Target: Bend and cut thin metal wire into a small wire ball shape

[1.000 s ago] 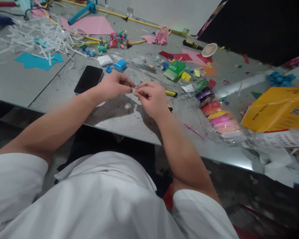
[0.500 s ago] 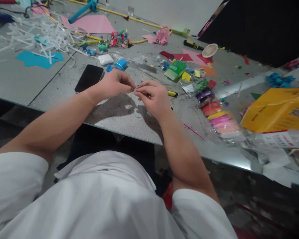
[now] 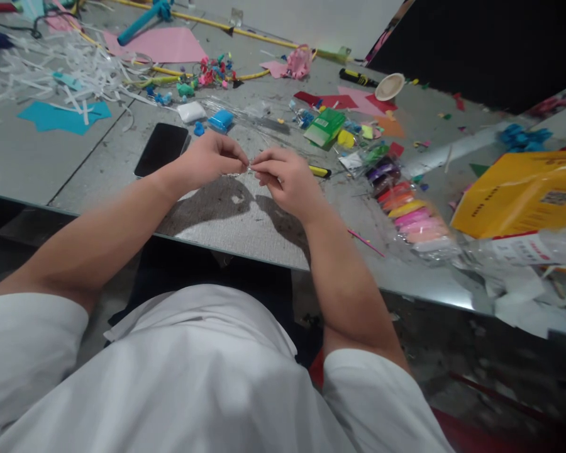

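My left hand (image 3: 216, 161) and my right hand (image 3: 287, 181) meet fingertip to fingertip above the table's near edge. Both are closed in a pinch. Between the fingertips is something tiny and pale, too small to name. Left of my left hand lies a black phone (image 3: 162, 150). Just beyond that hand are a blue packet (image 3: 221, 120), a white packet (image 3: 191, 112) and a small blue lump (image 3: 199, 129). A yellow and black cutter (image 3: 321, 172) shows partly from behind my right hand.
Colourful clay packs (image 3: 417, 220) and a yellow bag (image 3: 523, 198) lie to the right. Shredded white paper strips (image 3: 80, 72) cover the far left, near blue paper (image 3: 61, 117). A green packet (image 3: 325, 128) and a white paper cup (image 3: 389, 87) are farther back. A pink stick (image 3: 365, 242) lies near the front edge.
The view has shifted a little, so the things on the table appear slightly farther left. My fingertips have drawn slightly closer together, still pinching. Nothing on the table has visibly moved.
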### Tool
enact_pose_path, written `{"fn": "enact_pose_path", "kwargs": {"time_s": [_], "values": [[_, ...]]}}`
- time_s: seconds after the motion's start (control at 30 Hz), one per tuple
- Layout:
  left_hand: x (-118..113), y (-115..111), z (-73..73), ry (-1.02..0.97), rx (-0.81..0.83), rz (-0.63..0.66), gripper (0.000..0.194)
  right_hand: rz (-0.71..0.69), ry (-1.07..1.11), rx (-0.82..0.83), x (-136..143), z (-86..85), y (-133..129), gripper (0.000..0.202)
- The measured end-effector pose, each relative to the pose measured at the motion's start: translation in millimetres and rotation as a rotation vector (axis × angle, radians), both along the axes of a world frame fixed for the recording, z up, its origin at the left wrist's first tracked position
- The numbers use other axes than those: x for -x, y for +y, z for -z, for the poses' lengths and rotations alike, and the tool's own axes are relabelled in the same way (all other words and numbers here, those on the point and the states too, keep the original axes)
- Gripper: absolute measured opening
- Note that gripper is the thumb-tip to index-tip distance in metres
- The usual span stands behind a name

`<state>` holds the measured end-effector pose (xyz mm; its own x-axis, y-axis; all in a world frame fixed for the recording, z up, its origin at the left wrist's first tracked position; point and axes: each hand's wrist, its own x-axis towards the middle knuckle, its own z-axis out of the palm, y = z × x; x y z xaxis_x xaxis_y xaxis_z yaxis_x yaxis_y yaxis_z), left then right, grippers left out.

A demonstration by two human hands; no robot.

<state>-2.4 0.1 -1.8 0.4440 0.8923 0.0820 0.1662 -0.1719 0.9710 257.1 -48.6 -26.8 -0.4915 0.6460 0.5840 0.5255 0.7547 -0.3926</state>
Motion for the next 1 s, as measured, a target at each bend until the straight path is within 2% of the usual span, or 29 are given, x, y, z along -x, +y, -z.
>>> {"fn": "enact_pose_path", "kwargs": {"time_s": [0.17,0.43,0.6,0.73,0.87,1.0], "values": [[-1,-2,-2.5,-0.012,0.045,-0.038,0.011,0.021,0.036,-0.012,1,2.2,1,0.028],[-4,-9,-13.6,0.019,0.119,-0.064,0.016,0.081,0.117,0.092,1,3.0,3,0.017],[-4,-11,-17.1,0.02,0.162,-0.071,0.017,0.057,0.037,0.016,-7,6.3,7,0.029],[-5,-11,-16.7,-0.004,0.223,-0.087,0.014,0.015,-0.017,-0.118,-16,12.7,13,0.037],[-5,-9,-13.5,-0.072,0.247,-0.072,0.017,0.084,-0.011,-0.245,-17,14.0,12,0.024],[-3,-5,-7.9,-0.103,0.21,-0.042,0.016,0.204,-0.028,-0.209,-10,8.2,3,0.015]]}}
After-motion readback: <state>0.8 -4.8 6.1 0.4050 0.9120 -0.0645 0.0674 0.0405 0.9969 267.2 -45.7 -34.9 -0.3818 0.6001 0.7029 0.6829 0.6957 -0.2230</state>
